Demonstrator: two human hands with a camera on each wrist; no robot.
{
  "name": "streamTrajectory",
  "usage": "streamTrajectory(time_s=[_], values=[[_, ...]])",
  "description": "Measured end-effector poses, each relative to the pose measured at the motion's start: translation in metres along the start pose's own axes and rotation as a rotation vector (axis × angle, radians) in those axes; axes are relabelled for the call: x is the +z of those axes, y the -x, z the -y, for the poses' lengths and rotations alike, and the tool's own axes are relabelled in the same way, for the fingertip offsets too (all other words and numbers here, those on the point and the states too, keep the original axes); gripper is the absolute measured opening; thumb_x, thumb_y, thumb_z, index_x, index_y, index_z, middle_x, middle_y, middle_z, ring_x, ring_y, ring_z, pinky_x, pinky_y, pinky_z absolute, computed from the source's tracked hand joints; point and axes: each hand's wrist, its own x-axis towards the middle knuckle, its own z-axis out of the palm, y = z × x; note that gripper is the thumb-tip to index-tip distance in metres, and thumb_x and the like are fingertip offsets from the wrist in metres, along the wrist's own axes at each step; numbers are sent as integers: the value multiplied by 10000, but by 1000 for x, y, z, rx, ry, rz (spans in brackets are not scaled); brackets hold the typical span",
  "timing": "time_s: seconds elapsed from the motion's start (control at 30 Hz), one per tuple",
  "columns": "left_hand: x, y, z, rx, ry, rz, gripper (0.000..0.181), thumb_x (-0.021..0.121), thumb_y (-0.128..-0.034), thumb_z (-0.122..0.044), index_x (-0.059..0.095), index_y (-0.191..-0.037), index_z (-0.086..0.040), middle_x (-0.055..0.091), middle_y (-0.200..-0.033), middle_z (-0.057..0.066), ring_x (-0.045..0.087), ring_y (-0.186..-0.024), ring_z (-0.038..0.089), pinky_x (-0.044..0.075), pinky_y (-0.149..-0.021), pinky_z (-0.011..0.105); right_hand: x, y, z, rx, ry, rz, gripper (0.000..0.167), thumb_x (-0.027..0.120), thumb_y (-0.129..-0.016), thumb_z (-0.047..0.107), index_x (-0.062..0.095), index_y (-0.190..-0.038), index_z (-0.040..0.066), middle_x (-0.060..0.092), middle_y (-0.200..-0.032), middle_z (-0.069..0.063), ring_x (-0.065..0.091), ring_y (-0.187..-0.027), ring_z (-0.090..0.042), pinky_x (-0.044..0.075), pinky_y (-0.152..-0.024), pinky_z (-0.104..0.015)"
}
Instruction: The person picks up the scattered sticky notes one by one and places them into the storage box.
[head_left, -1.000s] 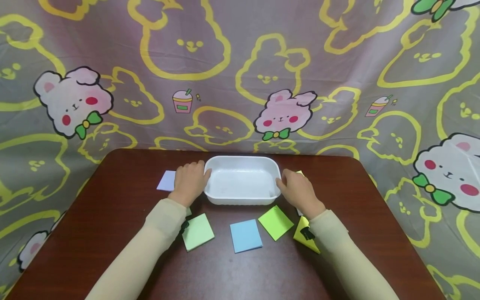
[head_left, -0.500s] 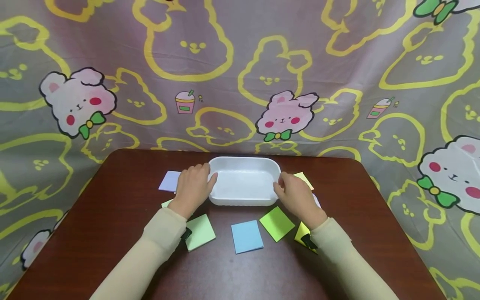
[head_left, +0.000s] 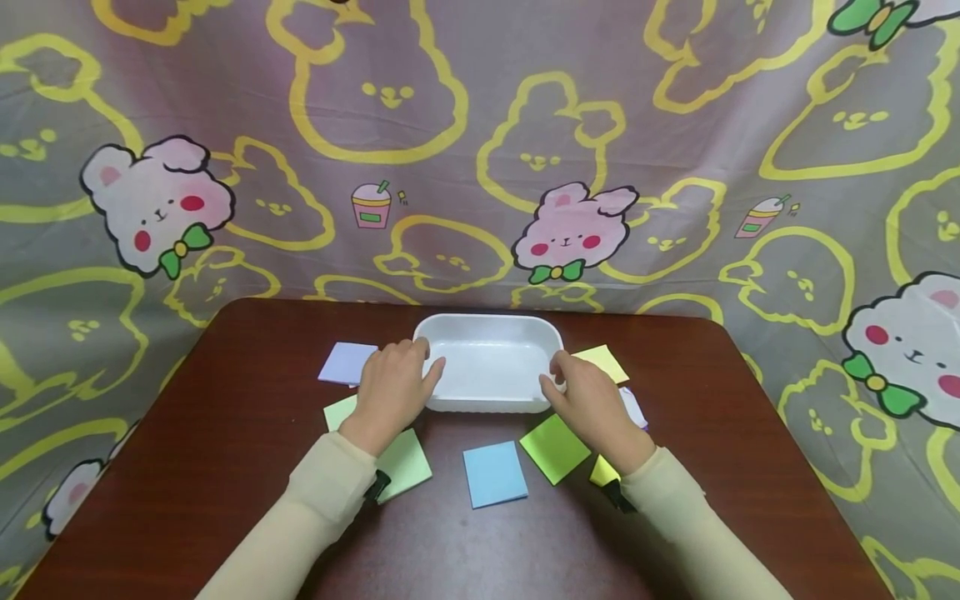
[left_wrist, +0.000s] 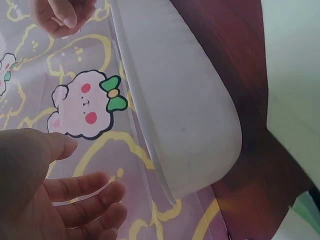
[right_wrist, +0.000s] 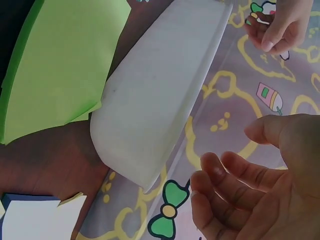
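Observation:
A white rectangular tray (head_left: 487,367) stands upright near the back of the table, with nothing seen inside. At its left end hovers my left hand (head_left: 393,383), its fingers loosely bent around nothing. My right hand (head_left: 596,400) is at the tray's right end, likewise relaxed. Both wrist views show a gap between the fingers and the tray wall. Sticky note pads lie around: blue (head_left: 495,475) in front, lime green (head_left: 555,448) by my right wrist, pale green (head_left: 408,467) partly under my left wrist.
More pads lie at the sides: lilac (head_left: 345,364) and light green (head_left: 339,412) on the left, pale yellow (head_left: 604,363), white and purple (head_left: 633,407) and bright yellow (head_left: 602,472) on the right. A patterned curtain (head_left: 435,100) hangs behind the brown table (head_left: 247,367).
Both hands have come away from the tray's ends and moved slightly inward and toward me. The tray stays in about the same place, and the view has shifted a little.

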Motion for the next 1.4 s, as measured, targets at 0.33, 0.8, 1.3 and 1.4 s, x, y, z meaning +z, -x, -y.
streamTrajectory(time_s=[0.33,0.8,1.3,1.4], values=[[3,6,-10,23,14,-1,278,688,-952,-334,676,-926,-58,697,-765,96,620,-659,290,460,-573,392,-1,8,1,-9,-9,7,172,701,-914,229,643,-926,68,693,-812,-65,631,-716,-183,484,-592,-320],[6,10,-22,73,14,-13,255,697,-950,-320,666,-907,-71,665,-718,74,623,-623,275,436,-540,363,0,17,-2,-24,-17,29,210,721,-910,220,648,-998,44,617,-718,-26,509,-636,-129,428,-554,-281],[10,12,-36,100,25,35,257,686,-959,-334,677,-956,-77,696,-802,71,649,-726,266,495,-634,386,-6,18,-10,-29,17,32,215,702,-915,230,654,-1008,43,662,-757,-24,585,-656,-128,450,-544,-295],[12,12,-39,110,22,46,265,678,-964,-339,680,-967,-74,694,-802,73,652,-731,266,498,-631,385,-7,19,-12,-25,15,27,213,694,-914,239,653,-1010,53,669,-762,-16,601,-662,-127,453,-545,-300]])
